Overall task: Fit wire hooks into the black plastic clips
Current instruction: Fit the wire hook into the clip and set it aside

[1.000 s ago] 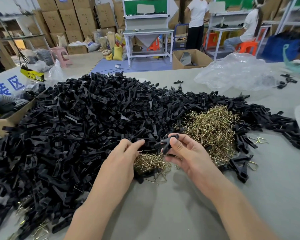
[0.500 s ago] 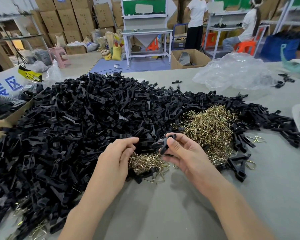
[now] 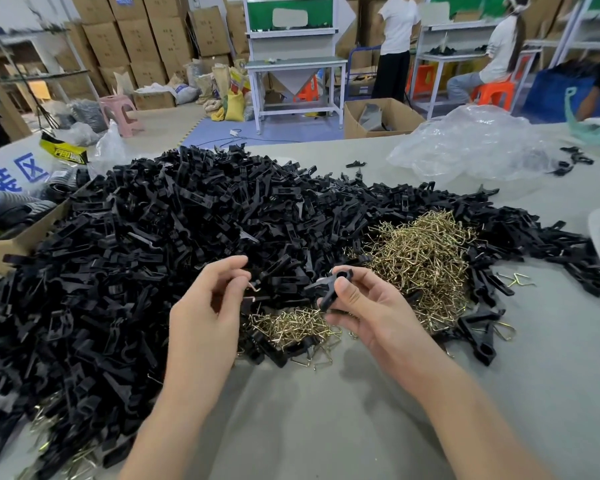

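Note:
A huge heap of black plastic clips covers the left and middle of the grey table. A mound of brass wire hooks lies to the right, and a smaller scatter of hooks sits between my hands. My right hand grips one black clip between thumb and fingers. My left hand is raised beside it and pinches a small wire hook at its fingertips. The hook and the held clip are apart.
A crumpled clear plastic bag lies at the back right. A cardboard box stands at the left edge. Several finished clips with hooks lie right of my hand. People work at benches beyond the table.
My left hand has lifted off the pile with a wire hook pinched in its fingers. My right hand has kept its grip on the clip and has barely shifted.

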